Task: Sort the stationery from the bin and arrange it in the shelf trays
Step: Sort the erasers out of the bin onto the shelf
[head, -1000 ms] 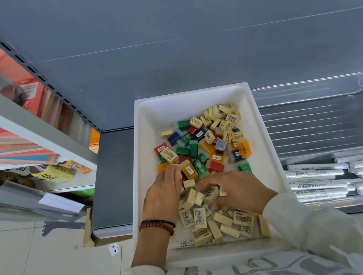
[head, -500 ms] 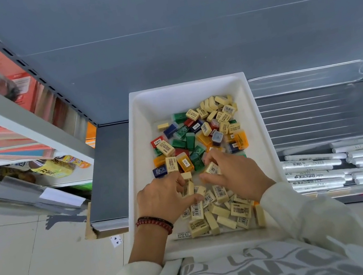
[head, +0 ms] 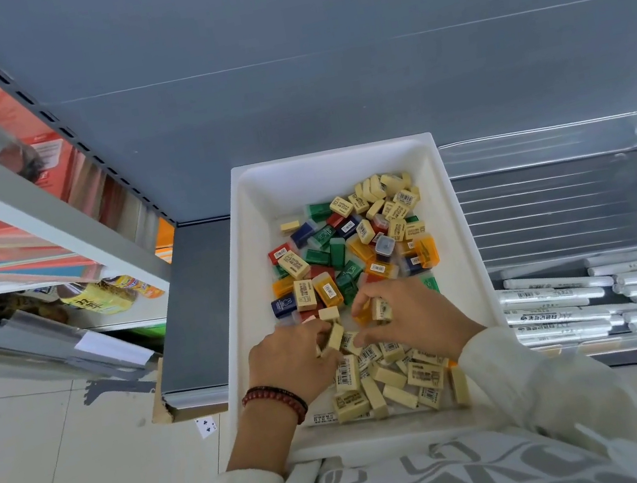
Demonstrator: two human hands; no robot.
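White-walled and deep, the plastic bin [head: 467, 240] sits on the dark grey shelf [head: 192, 306], seen from the head camera. Cream rectangular erasers [head: 392, 381] lie heaped along the bin's near edge. Small coloured plastic boxes [head: 330, 256] in green, red, blue and orange, mixed with more erasers, fill its middle and far right corner. Both hands work between the two heaps. The left hand [head: 290, 359], with a red bead bracelet [head: 276, 395] on its wrist, curls its fingers round a tilted cream eraser [head: 335, 336]. The right hand [head: 411, 318] pinches a barcode-labelled cream eraser [head: 380, 309], with an orange piece just beside its fingertips. White wrapped pens [head: 567, 308] lie in the clear shelf tray [head: 551, 217] to the bin's right.
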